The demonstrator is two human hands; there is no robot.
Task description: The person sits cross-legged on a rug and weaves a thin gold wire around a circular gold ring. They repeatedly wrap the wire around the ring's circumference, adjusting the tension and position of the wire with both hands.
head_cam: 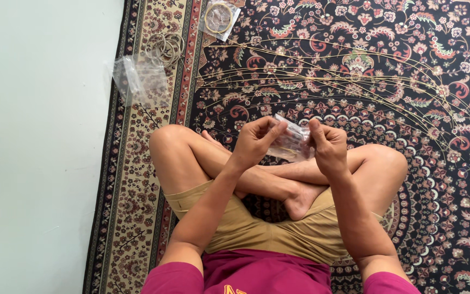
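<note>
Item held: small clear plastic bag [292, 142], crinkled, contents too faint to tell. It sits between the two hands, above the crossed legs.

Left hand [257, 141]: raised in front of the body, fingers [270, 126] curled and pinched on the bag's left edge.

Right hand [328, 146]: level with the left and close beside it, fingers closed on the bag's right edge. Both hands clamp the same bag; the hands themselves do not touch.

Beyond the hands, on the patterned rug [409, 81]: a spread of long thin golden wires [327, 76], fanned in arcs, running from ahead of the left hand out past the right hand.

Far ahead of the left hand, near the rug's top border: a coil of golden wire in a clear packet [220, 18].

Ahead and well to the left of the left hand: a loose bunch of pale wire rings [165, 48] on the rug's border, and just beside it an empty-looking clear bag [140, 79], lying half on the rug and half on the pale floor [33, 163].

Below the hands: bare crossed legs, tan shorts, magenta shirt.
</note>
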